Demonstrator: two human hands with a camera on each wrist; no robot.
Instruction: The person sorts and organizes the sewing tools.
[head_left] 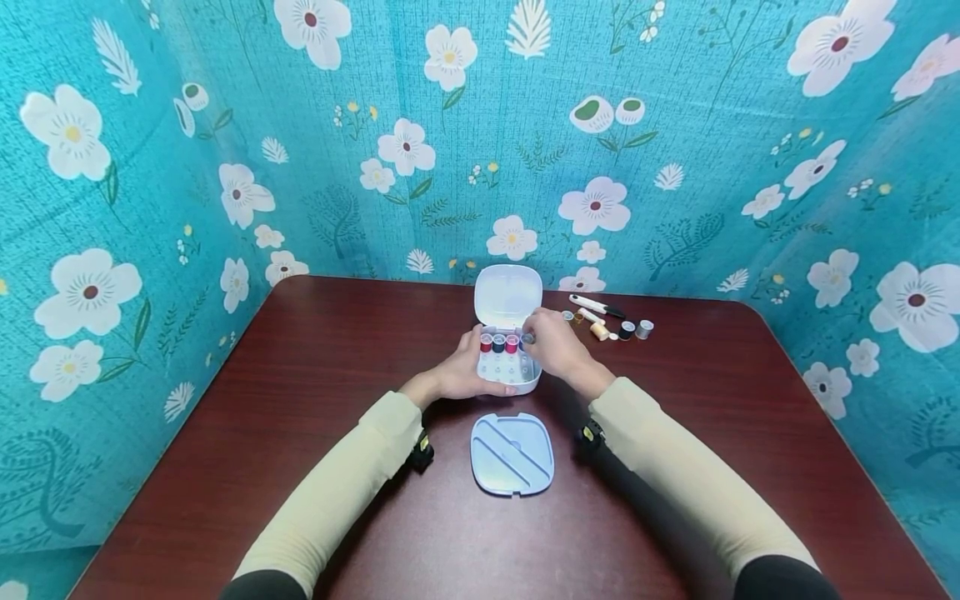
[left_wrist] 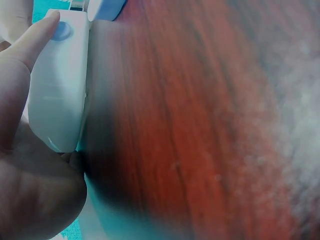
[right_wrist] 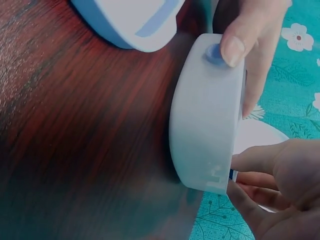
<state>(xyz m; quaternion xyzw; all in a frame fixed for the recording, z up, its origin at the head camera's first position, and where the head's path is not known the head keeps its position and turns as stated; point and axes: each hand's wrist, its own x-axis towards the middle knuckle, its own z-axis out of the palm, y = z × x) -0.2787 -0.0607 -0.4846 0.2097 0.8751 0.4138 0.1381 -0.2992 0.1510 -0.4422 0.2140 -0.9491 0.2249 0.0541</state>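
A white sewing box (head_left: pixel 504 365) stands on the table with its lid (head_left: pixel 507 296) raised at the back. My left hand (head_left: pixel 459 372) grips its left side, the thumb lying along the front wall near a blue button (left_wrist: pixel 61 31). Inside, a red thread spool (head_left: pixel 486 343), a dark spool (head_left: pixel 498 343) and a pinkish-red spool (head_left: pixel 512 343) stand in a row on pegs. At the right end of that row, my right hand (head_left: pixel 557 343) pinches a blue spool (head_left: pixel 524 342), mostly hidden by its fingers. In front of the box lies a light blue divided tray (head_left: pixel 512 455).
Right of the box lie a white-and-black tool (head_left: pixel 596 305), a small white stick (head_left: pixel 592 317), a beige spool (head_left: pixel 599 332), a black spool (head_left: pixel 626 331), a grey spool (head_left: pixel 644 330) and smaller pieces. A flowered curtain (head_left: pixel 450 167) hangs behind the dark wooden table (head_left: pixel 337 350).
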